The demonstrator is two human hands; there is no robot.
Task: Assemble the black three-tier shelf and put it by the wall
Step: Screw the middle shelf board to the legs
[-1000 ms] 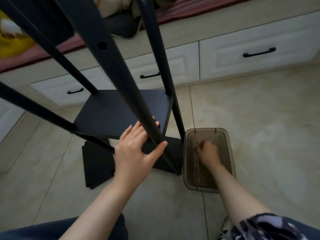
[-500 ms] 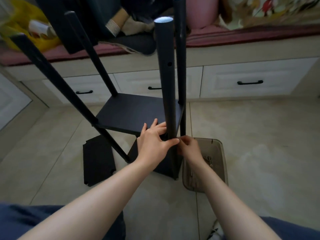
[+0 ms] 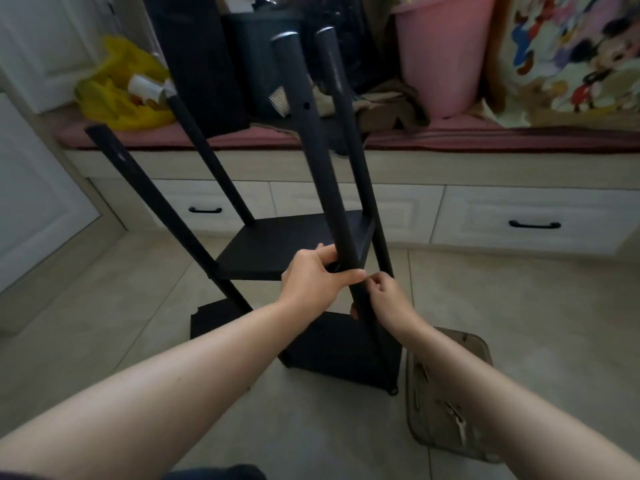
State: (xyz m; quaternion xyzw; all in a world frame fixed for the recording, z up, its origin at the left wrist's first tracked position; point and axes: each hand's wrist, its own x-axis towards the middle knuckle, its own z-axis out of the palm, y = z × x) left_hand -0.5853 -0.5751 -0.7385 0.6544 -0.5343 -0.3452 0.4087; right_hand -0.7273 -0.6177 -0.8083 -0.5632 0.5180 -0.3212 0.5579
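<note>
right hand (image 3: 388, 299) partly hidden behind post (image 3: 325, 188), tray (image 3: 433, 434) contents indistinct

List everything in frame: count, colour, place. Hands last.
poles: 4, black, rising from the shelf frame; both hands are on the near pole
shelf boards: 3, black; one fitted mid-height, one at the base, one loose on the floor to the left
parts tray: 1, clear brownish, floor right of the base
drawer handles: 2, black, on white drawers under the bench; second
bag: 1, yellow, bench left
bucket: 1, pink, bench right
cartoon-print fabric: 1, multicolour, far right
bench cushion: 1, dark red
left hand: grips the near pole
right hand: fingers curled round the near pole, just lower
</note>
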